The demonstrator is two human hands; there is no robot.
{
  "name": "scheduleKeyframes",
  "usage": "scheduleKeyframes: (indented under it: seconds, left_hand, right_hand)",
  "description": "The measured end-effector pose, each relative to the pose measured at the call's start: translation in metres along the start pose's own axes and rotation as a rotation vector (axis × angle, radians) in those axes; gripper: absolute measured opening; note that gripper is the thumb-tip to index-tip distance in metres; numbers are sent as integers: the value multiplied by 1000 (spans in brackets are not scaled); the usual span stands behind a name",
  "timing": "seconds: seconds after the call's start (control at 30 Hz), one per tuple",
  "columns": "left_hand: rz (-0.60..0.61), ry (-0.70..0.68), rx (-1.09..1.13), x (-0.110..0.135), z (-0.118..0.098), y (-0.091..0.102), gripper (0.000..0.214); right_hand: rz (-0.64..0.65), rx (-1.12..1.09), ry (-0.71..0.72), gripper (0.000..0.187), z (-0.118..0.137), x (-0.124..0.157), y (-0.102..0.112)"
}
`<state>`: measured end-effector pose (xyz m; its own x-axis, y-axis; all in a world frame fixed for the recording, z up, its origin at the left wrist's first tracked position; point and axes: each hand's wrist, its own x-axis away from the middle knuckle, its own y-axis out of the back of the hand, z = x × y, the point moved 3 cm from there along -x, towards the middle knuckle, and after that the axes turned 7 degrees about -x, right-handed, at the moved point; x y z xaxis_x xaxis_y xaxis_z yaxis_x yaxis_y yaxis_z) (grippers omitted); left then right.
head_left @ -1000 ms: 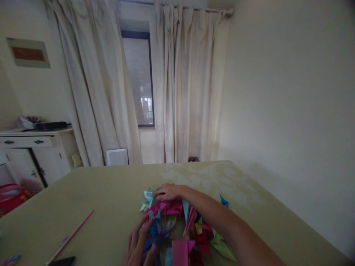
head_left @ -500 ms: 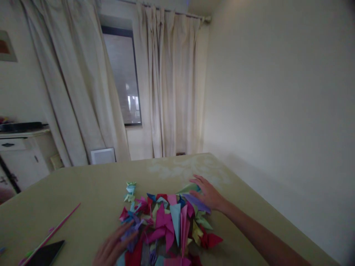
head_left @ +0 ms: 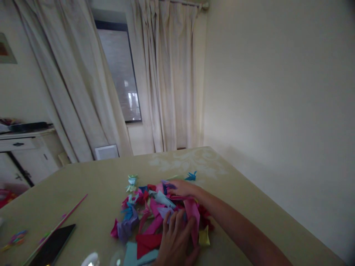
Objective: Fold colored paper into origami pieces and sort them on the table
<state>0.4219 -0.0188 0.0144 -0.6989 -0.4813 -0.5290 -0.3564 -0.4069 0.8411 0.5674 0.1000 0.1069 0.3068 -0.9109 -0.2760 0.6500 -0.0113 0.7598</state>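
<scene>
A heap of folded coloured paper pieces (head_left: 151,212), pink, blue, purple, red and yellow, lies on the pale green table (head_left: 97,192). My left hand (head_left: 176,236) lies flat on the near side of the heap with its fingers stretched out. My right hand (head_left: 181,188) reaches across to the far side of the heap, fingers resting on the papers and partly curled. A small light blue and green folded piece (head_left: 131,182) sits apart at the heap's far left. A blue folded piece (head_left: 191,176) lies just beyond my right hand.
A long pink stick (head_left: 59,223) and a dark flat phone (head_left: 52,245) lie on the table to the left. A small colourful item (head_left: 15,238) is at the far left edge. A white cabinet (head_left: 24,155), curtains (head_left: 172,74) and a window stand behind.
My left hand moved from the heap's left side to its near middle. My right hand drew back from the far right edge onto the heap's top. The papers were pushed closer together.
</scene>
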Motion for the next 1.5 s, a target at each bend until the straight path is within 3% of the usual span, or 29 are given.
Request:
scheduleKeyframes:
  seconds: [0.1, 0.17, 0.3, 0.37, 0.47, 0.57, 0.73, 0.87, 1.0, 1.1, 1.2, 1.3, 1.4, 1.5]
  left_hand:
    - [0, 105, -1, -36, -2, 8, 58]
    - [-28, 107, -17, -45, 6, 19, 56]
    - [-25, 114, -33, -16, 50, 46, 66]
    - [28, 49, -16, 8, 72, 51, 78]
    - [135, 8, 28, 25, 90, 44, 87]
    - [248, 114, 55, 11, 93, 29, 77]
    - [325, 342, -18, -29, 99, 19, 61]
    - [254, 424, -78, -18, 113, 21, 55]
    - [4, 316, -104, 32, 109, 26, 61]
    - [-9, 121, -78, 53, 89, 25, 80]
    - [175, 53, 5, 34, 75, 19, 76]
    - [315, 215, 12, 1, 78, 12, 53]
    - [285, 290, -54, -8, 87, 4, 47]
    - [121, 138, -75, 5, 89, 3, 43]
  right_hand:
    - [18, -26, 17, 35, 5, 0, 25]
    - [-66, -4, -30, 39, 1, 17, 51]
    - [-231, 60, -141, 45, -6, 91, 84]
    - [-290, 114, -193, 55, -5, 133, 78]
    - [-91, 173, -220, 91, 0, 167, 39]
    - [20, 197, -279, 95, -3, 152, 5]
    - [-83, 186, -272, 59, -10, 77, -12]
    - [-72, 150, -205, 54, -4, 45, -16]
    - [-58, 56, -56, 62, 5, 53, -5]
    - [-218, 15, -79, 42, 7, 65, 7]
    - [-213, 51, -117, 30, 11, 73, -1]
    - [-191, 99, -143, 16, 12, 82, -15]
    - [-349, 23, -167, 15, 5, 95, -13]
    - [-577, -227, -144, 22, -2, 104, 4]
